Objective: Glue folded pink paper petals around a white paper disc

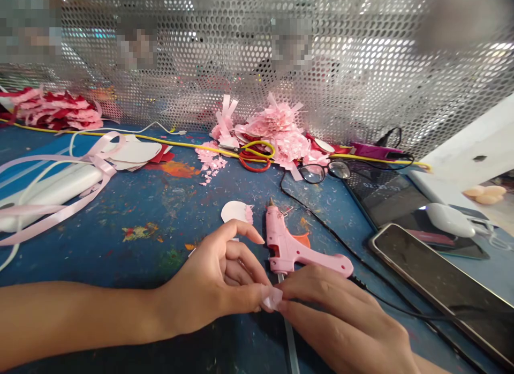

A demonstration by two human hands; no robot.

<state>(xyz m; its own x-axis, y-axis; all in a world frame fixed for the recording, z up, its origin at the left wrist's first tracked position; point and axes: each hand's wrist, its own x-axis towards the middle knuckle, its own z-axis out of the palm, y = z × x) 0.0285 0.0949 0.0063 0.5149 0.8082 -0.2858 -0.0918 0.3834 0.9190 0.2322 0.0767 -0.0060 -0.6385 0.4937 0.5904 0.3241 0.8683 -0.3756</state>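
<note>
My left hand (219,280) and right hand (337,315) meet near the front edge of the table (132,213), both pinched on a small pink piece (273,298) held between the fingertips. The left thumb and curled fingers close on it from the left, with the forefinger stretched out above; the right fingers close on it from the right. The piece sits just off the tabletop, right in front of me (too small to say what shape it is).

Just beyond my fingers lies a pink glue gun (295,245), nozzle pointing far, its handle touching my right hand; a clear glue stick (289,336) runs from under it toward me, and its black cord (321,224) trails off to the right. A white paper disc (236,210) lies just left of the nozzle.

Farther back sit scissors (255,155) with red and yellow handles beside a heap of pink petals (277,130), with glasses (325,172) to the right of it. Pink ribbon (60,202) loops across the left side. At right lie a phone (437,277) and a tablet (393,200). A perforated metal screen (361,68) stands along the far edge.
</note>
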